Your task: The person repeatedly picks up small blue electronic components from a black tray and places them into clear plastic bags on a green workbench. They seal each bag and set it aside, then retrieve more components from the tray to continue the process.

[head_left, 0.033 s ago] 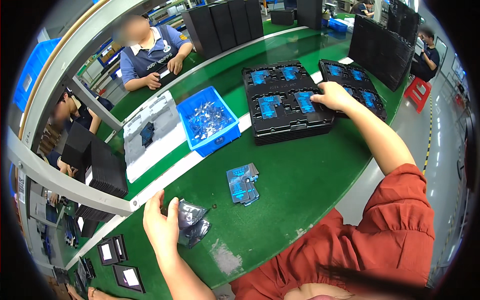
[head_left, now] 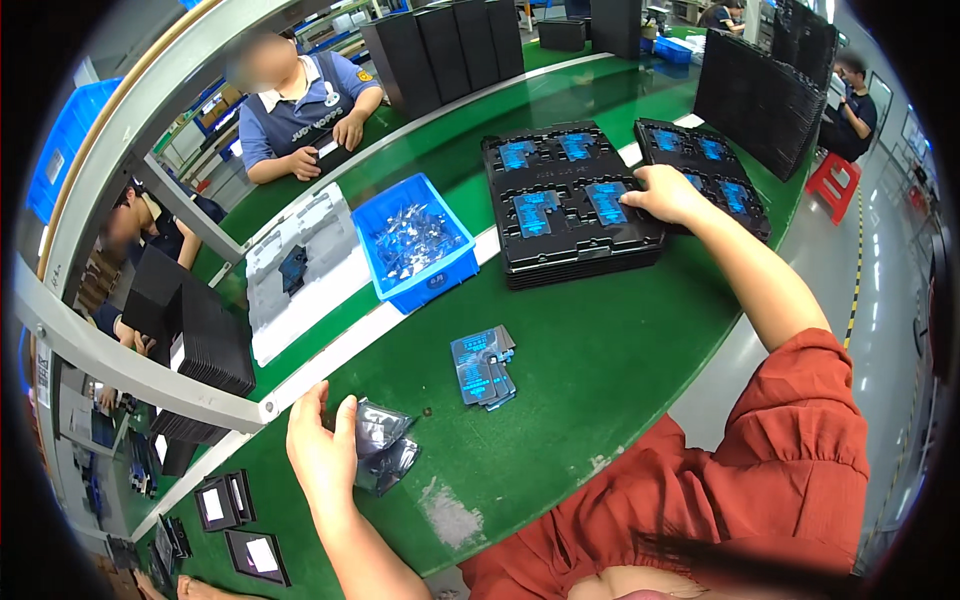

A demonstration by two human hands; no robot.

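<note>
My left hand is at the table's near left, thumb and fingers apart. Right beside it, two shiny silvery-grey bags lie on the green tabletop. My right hand reaches to a stack of black moulded trays. Its thumb and finger close at the right edge of a flat blue-printed piece seated in the top tray; the other fingers are partly hidden. Similar pieces sit in the tray's other pockets. Between my hands lies a small fanned stack of flat blue-printed pieces.
A blue bin of small clear and silvery scraps stands beyond the fanned stack. Another black tray with blue-printed pieces adjoins on the right. A grey metal frame rises at left. Across the table, a person handles a dark item.
</note>
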